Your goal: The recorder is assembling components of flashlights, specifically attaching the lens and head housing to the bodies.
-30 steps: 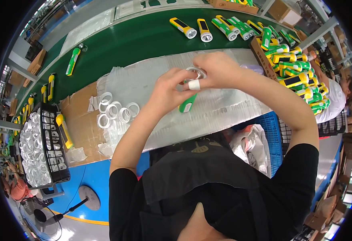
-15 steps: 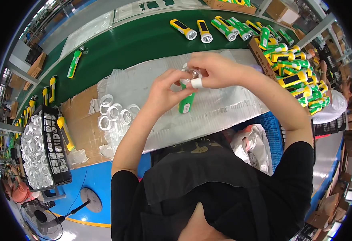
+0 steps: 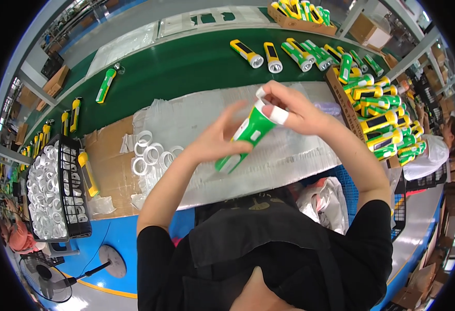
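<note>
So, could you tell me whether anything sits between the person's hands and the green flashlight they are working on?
Nothing visible does. The left hand already holds the green flashlight by its body, and the right hand is in contact with its front end, above the grey padded sheet. The loose white rings lie apart, to the left.

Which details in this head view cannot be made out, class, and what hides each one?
- Head end of the green torch: covered by the right hand.
- Part of the torch's body: hidden under the left hand and its fingers.
- White rings in the black crate: too small and bent near the rim to count.
</note>
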A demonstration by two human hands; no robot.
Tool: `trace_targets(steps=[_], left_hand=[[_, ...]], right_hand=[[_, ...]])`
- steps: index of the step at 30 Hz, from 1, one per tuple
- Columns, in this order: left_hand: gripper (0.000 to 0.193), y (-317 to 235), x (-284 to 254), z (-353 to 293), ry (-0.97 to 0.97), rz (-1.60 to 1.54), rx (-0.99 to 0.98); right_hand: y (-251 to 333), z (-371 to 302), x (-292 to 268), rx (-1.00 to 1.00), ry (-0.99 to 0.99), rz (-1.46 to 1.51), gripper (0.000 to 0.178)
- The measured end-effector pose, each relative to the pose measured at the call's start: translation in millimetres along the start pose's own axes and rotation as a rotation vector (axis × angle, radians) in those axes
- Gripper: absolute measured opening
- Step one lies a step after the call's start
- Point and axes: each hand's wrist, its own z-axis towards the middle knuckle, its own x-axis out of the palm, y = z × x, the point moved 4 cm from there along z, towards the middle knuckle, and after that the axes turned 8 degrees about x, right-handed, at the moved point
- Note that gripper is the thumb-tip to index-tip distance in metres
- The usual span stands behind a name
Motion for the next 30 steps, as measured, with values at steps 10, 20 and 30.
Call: trace_targets(steps=[10,20,30], left_hand=[[0.057,61.4,-61.2,21.6,0.114,0.686,-0.334],[0.068,71.1,-376.1,15.1,-0.475,1.629,-0.264],[0.049,124.2,-488.3,-44.5,-0.518,1.504,-0.919]], right_hand=[[-80.2,92.3,50.7,0.23,-0.352,-0.114,0.036],[-196.7,216.2,25.0,0.198,-0.887,-0.237,0.033],[-141.9,214.0,45.9,0.065,-0.772,-0.607,0.03]])
